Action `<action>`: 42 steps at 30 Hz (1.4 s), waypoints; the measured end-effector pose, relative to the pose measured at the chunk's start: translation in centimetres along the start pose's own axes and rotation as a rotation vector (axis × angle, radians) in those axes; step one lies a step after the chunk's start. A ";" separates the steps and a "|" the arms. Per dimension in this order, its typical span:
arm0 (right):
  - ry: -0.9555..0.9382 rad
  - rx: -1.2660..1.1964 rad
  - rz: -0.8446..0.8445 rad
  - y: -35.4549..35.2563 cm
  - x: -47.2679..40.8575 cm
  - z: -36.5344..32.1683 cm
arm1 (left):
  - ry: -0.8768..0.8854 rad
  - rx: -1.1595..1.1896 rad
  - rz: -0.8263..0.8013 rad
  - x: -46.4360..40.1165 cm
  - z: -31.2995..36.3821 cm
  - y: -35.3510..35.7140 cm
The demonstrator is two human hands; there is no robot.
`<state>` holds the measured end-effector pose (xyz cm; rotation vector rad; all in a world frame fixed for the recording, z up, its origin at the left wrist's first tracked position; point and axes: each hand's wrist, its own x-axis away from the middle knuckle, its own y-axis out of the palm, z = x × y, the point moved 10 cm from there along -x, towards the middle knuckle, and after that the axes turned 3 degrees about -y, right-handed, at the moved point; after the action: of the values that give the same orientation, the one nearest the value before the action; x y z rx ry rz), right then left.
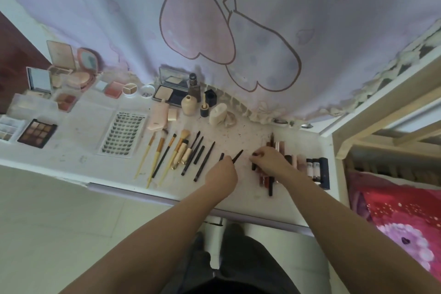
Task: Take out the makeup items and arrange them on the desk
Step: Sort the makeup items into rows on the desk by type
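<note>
At the frame's centre our left hand (220, 175) pinches a thin dark pencil (237, 155) just right of the brush row (174, 155), probably to extend that line. Our right hand (268, 162) curls over the lipstick cluster (298, 162) on the desk (83, 157), fingertips gripping a dark tube (254, 164). Palettes (37, 133) sit upper left.
</note>
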<state>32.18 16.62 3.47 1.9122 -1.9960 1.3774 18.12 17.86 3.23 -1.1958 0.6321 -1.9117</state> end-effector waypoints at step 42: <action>-0.070 0.296 0.142 -4.5 -3.6 0.0 | 0.057 -0.029 -0.010 -3.6 6.5 2.3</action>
<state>36.74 20.17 3.84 1.9885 -2.0965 1.7538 25.73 19.45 2.53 -1.1681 0.6874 -1.9567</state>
